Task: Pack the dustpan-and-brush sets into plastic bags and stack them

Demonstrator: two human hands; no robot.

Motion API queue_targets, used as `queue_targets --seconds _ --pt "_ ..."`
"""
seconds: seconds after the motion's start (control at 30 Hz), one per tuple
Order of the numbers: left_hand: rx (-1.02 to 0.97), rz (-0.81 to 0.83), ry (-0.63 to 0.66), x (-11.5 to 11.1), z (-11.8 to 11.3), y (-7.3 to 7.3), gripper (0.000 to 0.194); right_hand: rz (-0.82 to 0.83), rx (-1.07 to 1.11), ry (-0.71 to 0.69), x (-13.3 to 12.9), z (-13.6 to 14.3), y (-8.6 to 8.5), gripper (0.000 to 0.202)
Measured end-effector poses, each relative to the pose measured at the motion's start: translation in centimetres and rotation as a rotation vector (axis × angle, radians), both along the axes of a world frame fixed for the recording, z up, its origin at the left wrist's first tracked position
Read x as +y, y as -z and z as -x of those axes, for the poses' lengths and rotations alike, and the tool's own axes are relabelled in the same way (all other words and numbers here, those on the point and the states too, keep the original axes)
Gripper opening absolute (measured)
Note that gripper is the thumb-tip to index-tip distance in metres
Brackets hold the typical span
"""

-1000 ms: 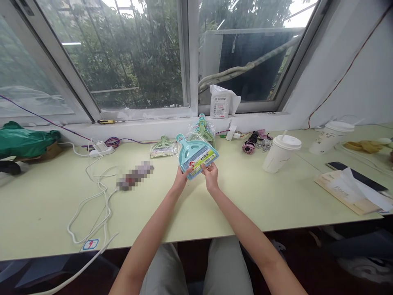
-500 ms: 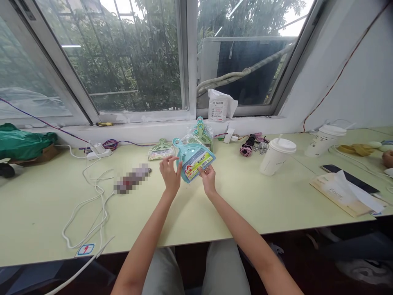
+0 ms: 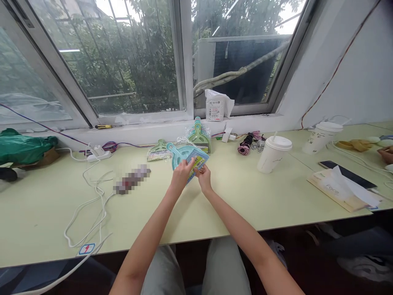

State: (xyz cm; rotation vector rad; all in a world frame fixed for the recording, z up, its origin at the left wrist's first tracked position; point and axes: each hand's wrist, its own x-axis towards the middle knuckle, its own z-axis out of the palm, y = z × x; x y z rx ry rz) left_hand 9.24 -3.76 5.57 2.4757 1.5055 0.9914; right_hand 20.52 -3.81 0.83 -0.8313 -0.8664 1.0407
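A light blue mini dustpan (image 3: 177, 153) with a brush tucked in it is held above the table, its handle pointing to the upper left. A yellow and blue printed label (image 3: 201, 159) covers its front edge. My right hand (image 3: 204, 179) pinches the lower right edge between thumb and fingers. Across the front of the set lies my left hand (image 3: 181, 175), its fingers closed on the label side and hiding much of the print. Behind it stand a green dustpan set (image 3: 158, 152) and a plastic-wrapped stack of dustpans (image 3: 199, 137).
White cables (image 3: 100, 205) and a blurred-out object (image 3: 132, 180) lie to the left. Rightward stand two lidded paper cups, the nearer cup (image 3: 274, 155) beside a folded umbrella (image 3: 245, 144). A tissue pack (image 3: 337, 190) and a phone (image 3: 348, 174) lie farther right. Another person's hand (image 3: 386, 155) shows at the edge.
My left hand has moved right from the dustpan's left side onto its labelled front. My right hand keeps its hold at the lower edge. The view has shifted slightly.
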Motion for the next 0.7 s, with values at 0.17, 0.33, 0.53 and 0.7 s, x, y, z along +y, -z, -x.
queue_targets --seconds 0.17,0.33,0.53,0.7 --pt "0.028 0.039 0.15 0.5 -0.9 0.2 0.038 0.014 0.066 0.017 0.3 -0.2 0.1 0.047" --pt "0.058 0.045 0.121 0.9 -0.7 0.3 0.039 0.055 0.149 0.055 0.7 -0.6 0.7 0.045" --pt "0.154 -0.024 0.044 0.3 -0.5 1.1 0.044 0.071 0.171 0.074 1.2 -1.0 1.4 0.047" --pt "0.181 -0.125 0.086 0.4 -0.7 1.2 0.05 0.079 0.138 0.048 1.1 -0.9 1.3 0.047"
